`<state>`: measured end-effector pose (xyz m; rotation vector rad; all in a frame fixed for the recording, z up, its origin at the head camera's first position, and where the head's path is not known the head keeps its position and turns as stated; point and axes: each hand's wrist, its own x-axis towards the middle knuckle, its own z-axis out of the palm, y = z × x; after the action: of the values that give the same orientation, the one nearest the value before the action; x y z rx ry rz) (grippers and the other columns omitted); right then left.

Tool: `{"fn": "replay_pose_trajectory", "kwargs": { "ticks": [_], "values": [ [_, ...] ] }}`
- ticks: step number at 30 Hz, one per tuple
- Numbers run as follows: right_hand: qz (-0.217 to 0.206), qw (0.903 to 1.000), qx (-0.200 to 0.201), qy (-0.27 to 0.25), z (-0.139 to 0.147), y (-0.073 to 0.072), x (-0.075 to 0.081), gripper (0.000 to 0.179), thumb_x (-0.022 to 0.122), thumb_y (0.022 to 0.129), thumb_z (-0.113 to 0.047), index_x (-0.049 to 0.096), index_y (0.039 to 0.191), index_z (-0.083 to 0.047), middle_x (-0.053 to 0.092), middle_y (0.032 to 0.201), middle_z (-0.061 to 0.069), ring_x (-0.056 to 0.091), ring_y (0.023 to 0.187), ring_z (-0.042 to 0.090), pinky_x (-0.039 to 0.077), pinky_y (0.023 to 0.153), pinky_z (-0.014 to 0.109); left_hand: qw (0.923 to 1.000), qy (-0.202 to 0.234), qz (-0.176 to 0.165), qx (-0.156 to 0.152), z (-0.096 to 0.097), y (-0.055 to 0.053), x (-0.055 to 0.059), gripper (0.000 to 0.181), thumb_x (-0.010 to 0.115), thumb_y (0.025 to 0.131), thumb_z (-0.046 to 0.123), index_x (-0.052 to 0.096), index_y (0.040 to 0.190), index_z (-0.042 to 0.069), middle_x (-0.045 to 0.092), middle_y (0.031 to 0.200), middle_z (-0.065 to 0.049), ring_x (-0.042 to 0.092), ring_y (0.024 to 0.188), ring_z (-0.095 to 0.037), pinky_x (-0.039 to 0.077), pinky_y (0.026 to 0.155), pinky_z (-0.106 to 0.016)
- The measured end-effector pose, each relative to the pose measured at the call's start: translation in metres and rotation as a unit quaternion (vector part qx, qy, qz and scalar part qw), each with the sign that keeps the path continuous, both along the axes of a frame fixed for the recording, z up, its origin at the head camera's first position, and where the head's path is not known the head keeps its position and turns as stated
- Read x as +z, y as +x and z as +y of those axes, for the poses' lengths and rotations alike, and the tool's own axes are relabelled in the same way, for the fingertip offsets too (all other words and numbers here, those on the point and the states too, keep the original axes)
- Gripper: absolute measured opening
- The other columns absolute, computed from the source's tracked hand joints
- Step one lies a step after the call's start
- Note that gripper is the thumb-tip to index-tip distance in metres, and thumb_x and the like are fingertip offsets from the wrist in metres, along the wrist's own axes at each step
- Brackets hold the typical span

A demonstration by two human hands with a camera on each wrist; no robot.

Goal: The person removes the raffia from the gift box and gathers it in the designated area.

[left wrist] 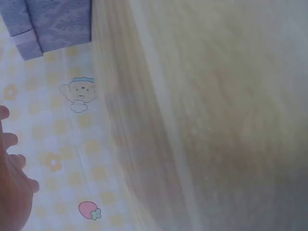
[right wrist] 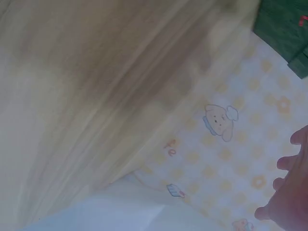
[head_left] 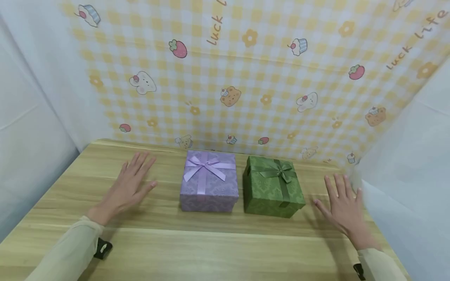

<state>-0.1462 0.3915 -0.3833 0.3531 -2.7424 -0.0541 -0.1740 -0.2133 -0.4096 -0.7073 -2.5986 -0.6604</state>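
Two lidded gift boxes stand side by side on the wooden table. The purple gift box has a lilac ribbon tied in a bow on its lid; the green gift box, to its right, carries a dark green bow. My left hand is held left of the purple box, palm down, fingers spread and holding nothing. Right of the green box my right hand is likewise spread and free of any object. Part of the purple box shows in the left wrist view, and a corner of the green box in the right one.
The wooden table reaches back to a yellow checked cloth printed with cartoon animals, strawberries and cupcakes. White sheets hang at the left and right sides. Dark straps show at both sleeve cuffs.
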Motion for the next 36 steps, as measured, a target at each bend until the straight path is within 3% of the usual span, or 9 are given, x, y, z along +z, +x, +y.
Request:
{"fn": "replay_pose_trajectory", "kwargs": {
  "ticks": [3,8,13,19,22,31,36],
  "values": [
    [0.006,0.9998,0.0,-0.017,-0.002,0.002,0.007,0.081,0.049,0.091,-0.051,0.013,0.15,-0.009,0.01,0.152,0.021,-0.005,0.139,0.033,0.0,0.098,0.069,0.9978,0.058,-0.031,-0.009,0.003,0.002,0.002,0.064,0.048,0.096,0.028,0.019,0.149,0.008,0.004,0.153,-0.018,0.001,0.138,-0.037,0.004,0.102,-0.064],
    [0.015,0.9973,0.019,-0.069,-0.009,0.004,0.02,0.077,0.049,0.093,-0.047,0.016,0.149,-0.007,0.014,0.15,0.023,0.002,0.139,0.037,0.005,0.1,0.067,0.9867,0.141,-0.079,-0.012,0.012,0.005,0.008,0.062,0.045,0.098,0.025,0.015,0.15,0.011,-0.006,0.154,-0.014,-0.001,0.138,-0.039,0.007,0.101,-0.065],
    [0.034,0.9921,0.054,-0.108,-0.02,0.004,0.035,0.072,0.051,0.094,-0.04,0.021,0.148,-0.003,0.02,0.147,0.027,0.014,0.135,0.043,0.014,0.101,0.063,0.9805,0.159,-0.115,-0.01,0.022,0.006,0.016,0.06,0.04,0.1,0.027,0.012,0.151,0.01,-0.009,0.154,-0.013,0.0,0.137,-0.041,0.01,0.098,-0.069],
    [0.012,0.9837,0.09,-0.155,-0.041,0.007,0.045,0.063,0.048,0.097,-0.03,0.022,0.146,0.002,0.022,0.146,0.028,0.017,0.133,0.044,0.014,0.106,0.055,0.9764,0.161,-0.141,0.031,0.028,0.011,0.023,0.058,0.035,0.102,0.031,0.012,0.15,0.008,-0.003,0.153,-0.018,0.006,0.135,-0.047,0.013,0.098,-0.068],
    [-0.014,0.9754,0.099,-0.197,-0.052,0.009,0.047,0.059,0.046,0.098,-0.024,0.022,0.147,-0.001,0.02,0.147,0.026,0.018,0.133,0.045,0.015,0.104,0.058,0.9713,0.183,-0.147,0.038,0.03,0.014,0.025,0.057,0.033,0.102,0.031,0.015,0.149,0.006,0.002,0.152,-0.022,0.008,0.134,-0.048,0.014,0.098,-0.067],
    [-0.059,0.9449,0.134,-0.293,-0.092,0.011,0.055,0.049,0.039,0.101,-0.019,0.028,0.147,-0.009,0.027,0.148,0.018,0.022,0.133,0.04,0.019,0.101,0.06,0.9625,0.253,-0.088,0.044,0.036,0.014,0.027,0.048,0.035,0.102,0.026,0.033,0.141,-0.002,0.029,0.145,-0.025,0.028,0.129,-0.046,0.029,0.094,-0.062],
    [-0.088,0.9182,0.152,-0.355,-0.118,0.012,0.06,0.044,0.035,0.102,-0.017,0.031,0.146,-0.01,0.032,0.146,0.015,0.026,0.133,0.035,0.023,0.101,0.058,0.9523,0.275,-0.114,0.067,0.045,0.015,0.037,0.051,0.031,0.103,0.032,0.035,0.139,-0.003,0.037,0.138,-0.029,0.037,0.123,-0.048,0.034,0.091,-0.062]
  ]
}}
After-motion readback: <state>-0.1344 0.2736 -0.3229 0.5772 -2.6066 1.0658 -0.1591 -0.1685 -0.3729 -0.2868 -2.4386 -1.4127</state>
